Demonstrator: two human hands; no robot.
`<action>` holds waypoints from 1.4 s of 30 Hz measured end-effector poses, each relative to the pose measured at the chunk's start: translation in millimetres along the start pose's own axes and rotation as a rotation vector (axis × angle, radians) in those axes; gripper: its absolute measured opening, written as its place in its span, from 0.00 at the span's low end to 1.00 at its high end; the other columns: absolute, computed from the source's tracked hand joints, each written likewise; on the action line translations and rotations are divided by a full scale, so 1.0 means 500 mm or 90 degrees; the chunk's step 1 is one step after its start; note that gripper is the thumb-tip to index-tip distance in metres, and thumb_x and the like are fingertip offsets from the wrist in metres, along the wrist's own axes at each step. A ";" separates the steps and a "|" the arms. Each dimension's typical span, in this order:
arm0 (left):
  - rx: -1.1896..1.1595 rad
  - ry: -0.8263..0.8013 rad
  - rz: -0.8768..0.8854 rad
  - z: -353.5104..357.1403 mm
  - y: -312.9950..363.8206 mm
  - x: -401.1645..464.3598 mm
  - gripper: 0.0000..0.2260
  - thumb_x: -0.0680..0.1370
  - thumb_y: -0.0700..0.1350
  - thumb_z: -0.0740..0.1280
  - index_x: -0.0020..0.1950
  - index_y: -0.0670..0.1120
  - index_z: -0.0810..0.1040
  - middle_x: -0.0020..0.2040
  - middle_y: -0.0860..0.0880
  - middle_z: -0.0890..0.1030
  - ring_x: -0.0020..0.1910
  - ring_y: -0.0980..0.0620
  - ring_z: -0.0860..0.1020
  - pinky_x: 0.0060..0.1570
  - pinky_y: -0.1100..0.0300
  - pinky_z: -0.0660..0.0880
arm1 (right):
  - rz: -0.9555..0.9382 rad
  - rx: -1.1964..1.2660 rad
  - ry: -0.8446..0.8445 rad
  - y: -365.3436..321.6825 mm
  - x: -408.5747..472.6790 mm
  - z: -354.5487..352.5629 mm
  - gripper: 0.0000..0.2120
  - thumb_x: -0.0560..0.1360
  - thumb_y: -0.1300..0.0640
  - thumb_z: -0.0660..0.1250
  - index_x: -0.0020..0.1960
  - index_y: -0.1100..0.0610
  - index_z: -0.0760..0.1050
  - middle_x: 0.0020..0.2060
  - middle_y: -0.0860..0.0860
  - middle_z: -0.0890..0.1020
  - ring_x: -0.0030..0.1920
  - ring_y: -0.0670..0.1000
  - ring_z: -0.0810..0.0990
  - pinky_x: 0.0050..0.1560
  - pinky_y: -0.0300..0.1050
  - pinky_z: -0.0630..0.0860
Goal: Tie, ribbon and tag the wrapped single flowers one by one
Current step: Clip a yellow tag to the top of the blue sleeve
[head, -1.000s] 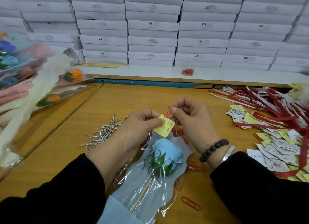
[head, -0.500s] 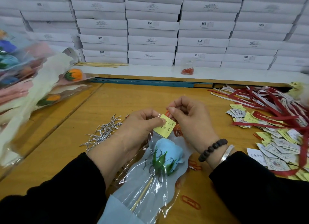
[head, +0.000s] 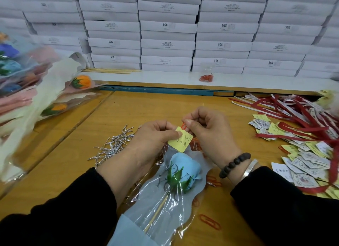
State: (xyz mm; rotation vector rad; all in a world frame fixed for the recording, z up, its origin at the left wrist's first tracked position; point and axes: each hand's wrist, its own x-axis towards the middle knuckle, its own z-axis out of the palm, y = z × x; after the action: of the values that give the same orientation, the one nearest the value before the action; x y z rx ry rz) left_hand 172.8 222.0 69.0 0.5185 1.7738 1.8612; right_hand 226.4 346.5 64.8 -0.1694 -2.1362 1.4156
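Small yellow handwritten paper tag [head: 180,142] sits at the top edge of the clear cellophane sleeve [head: 161,205] holding a light blue rose on a wooden stick [head: 183,169], lying on the wooden tabletop [head: 146,108] close to the person. Left hand [head: 156,137] pinches the tag's upper left edge with thumb and finger; right hand [head: 209,132] pinches a red paper clip [head: 184,126] at the tag's top corner. Pile of silver twist ties [head: 115,144] left of the hands, red ribbons [head: 300,115] and loose paper tags [head: 304,154] to the right, loose red paper clip [head: 210,221] near the sleeve.

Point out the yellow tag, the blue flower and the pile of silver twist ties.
yellow tag [head: 180,142]: head view, its written face.
blue flower [head: 185,166]: head view, its petals.
silver twist ties [head: 115,144]: head view, middle of the pile.
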 end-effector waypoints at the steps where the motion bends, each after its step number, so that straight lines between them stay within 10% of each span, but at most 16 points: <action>1: 0.008 0.002 0.003 0.000 0.000 0.000 0.08 0.73 0.34 0.68 0.34 0.42 0.76 0.31 0.46 0.79 0.30 0.53 0.76 0.32 0.62 0.71 | 0.002 0.004 -0.001 0.001 0.000 0.001 0.10 0.74 0.64 0.66 0.38 0.52 0.75 0.32 0.48 0.78 0.32 0.42 0.76 0.36 0.33 0.75; 42: -0.032 0.031 -0.032 -0.012 -0.008 0.006 0.04 0.67 0.35 0.71 0.34 0.38 0.78 0.29 0.46 0.81 0.26 0.54 0.78 0.26 0.66 0.75 | 0.066 -0.007 -0.056 0.002 -0.009 -0.009 0.05 0.73 0.63 0.69 0.40 0.56 0.80 0.34 0.56 0.82 0.30 0.46 0.78 0.28 0.36 0.76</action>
State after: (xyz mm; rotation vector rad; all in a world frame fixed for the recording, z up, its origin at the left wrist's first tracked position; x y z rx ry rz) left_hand 167.4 219.1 64.3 0.4084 1.7503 1.8931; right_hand 232.2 348.9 63.6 -0.2292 -2.2360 1.4965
